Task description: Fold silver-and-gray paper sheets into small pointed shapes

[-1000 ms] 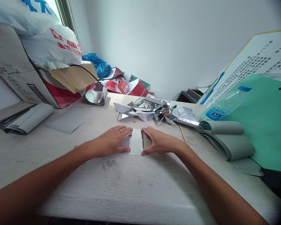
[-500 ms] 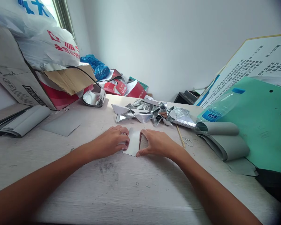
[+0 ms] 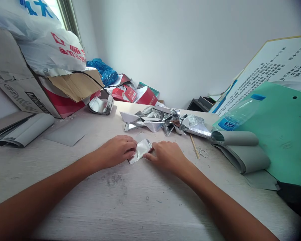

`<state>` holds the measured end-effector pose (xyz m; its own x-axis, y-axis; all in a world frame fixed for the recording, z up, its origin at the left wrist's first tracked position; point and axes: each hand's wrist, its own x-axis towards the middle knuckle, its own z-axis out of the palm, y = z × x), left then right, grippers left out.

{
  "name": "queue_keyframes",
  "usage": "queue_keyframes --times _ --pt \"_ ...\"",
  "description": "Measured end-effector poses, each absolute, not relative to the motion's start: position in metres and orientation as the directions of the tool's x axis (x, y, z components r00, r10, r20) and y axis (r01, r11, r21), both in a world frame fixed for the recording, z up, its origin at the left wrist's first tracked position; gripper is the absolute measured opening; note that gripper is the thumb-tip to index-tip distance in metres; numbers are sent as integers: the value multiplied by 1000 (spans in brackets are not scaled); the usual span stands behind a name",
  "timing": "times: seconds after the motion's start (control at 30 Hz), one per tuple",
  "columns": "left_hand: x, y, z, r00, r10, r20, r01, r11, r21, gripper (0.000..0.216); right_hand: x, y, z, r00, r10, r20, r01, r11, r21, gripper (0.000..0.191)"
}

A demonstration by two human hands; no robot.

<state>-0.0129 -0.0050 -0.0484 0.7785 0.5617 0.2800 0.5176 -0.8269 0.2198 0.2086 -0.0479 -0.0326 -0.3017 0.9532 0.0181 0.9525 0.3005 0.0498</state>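
Note:
A small silver foil sheet (image 3: 141, 149) lies partly folded on the pale wooden table (image 3: 130, 201), its shiny side turned up. My left hand (image 3: 117, 150), a ring on one finger, pinches the sheet's left edge with curled fingers. My right hand (image 3: 165, 154) grips its right edge, fingers closed. Just beyond them sits a heap of folded silver foil pieces (image 3: 163, 121).
Left: a cardboard box (image 3: 17, 80) under plastic bags, rolled grey sheets (image 3: 22, 130), one loose grey sheet (image 3: 66, 134). Right: a stack of grey sheets (image 3: 243, 150), a green board (image 3: 286, 134), a water bottle (image 3: 238, 115), a thin stick (image 3: 194, 146) and rubber bands (image 3: 203, 152).
The sheet lay flat under both hands with its dull side up. Now my fingers have folded and lifted it, and its shiny side shows between the hands.

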Motion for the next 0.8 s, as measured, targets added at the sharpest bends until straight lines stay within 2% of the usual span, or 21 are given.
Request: queue_keyframes --times 0.23,0.4,0.53,0.7,0.8 --pt "-13 -3 -46 772 598 214 516 -787 339 19 220 -41 -35 -318 941 115 946 323 -31 28" --pt "-12 -1 -42 825 532 192 439 -816 376 23 225 -36 -39 -502 847 174 835 527 -158 10" --pt "-13 2 -44 821 524 225 435 -831 348 24 228 -32 -42 -576 797 182 775 603 -189 21" --pt "-14 2 -50 772 599 213 525 -790 317 20 232 -27 -46 -559 815 149 765 577 -285 27" --pt "-15 0 -52 748 641 173 570 -754 327 28 236 -23 -46 -555 826 99 750 548 -369 29"
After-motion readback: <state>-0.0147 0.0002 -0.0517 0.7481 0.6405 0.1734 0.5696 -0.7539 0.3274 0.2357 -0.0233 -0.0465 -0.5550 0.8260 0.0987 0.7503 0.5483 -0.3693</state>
